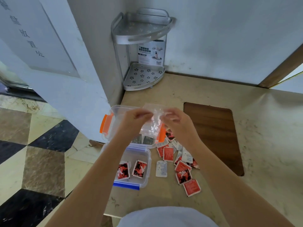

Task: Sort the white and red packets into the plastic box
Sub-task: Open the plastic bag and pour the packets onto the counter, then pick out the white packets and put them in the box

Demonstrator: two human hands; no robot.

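Observation:
My left hand (pixel 131 120) and my right hand (pixel 177 122) both pinch the top of a clear plastic bag (pixel 154 126), holding it up over a clear plastic box with orange clasps (pixel 106 123). Dark packets show inside that box under the bag. Nearer to me sits a smaller clear box with blue clasps (pixel 148 163) holding two red packets (pixel 131 169). To the right, a loose pile of red packets (pixel 182 167) and white packets (pixel 186 155) lies on the counter, with a single white packet (pixel 161 168) beside the blue box.
A two-tier metal corner shelf (pixel 142 76) stands against the far wall. A dark wooden inset (pixel 214 133) lies to the right of the packets. The counter's left edge (pixel 101 171) drops to a tiled floor.

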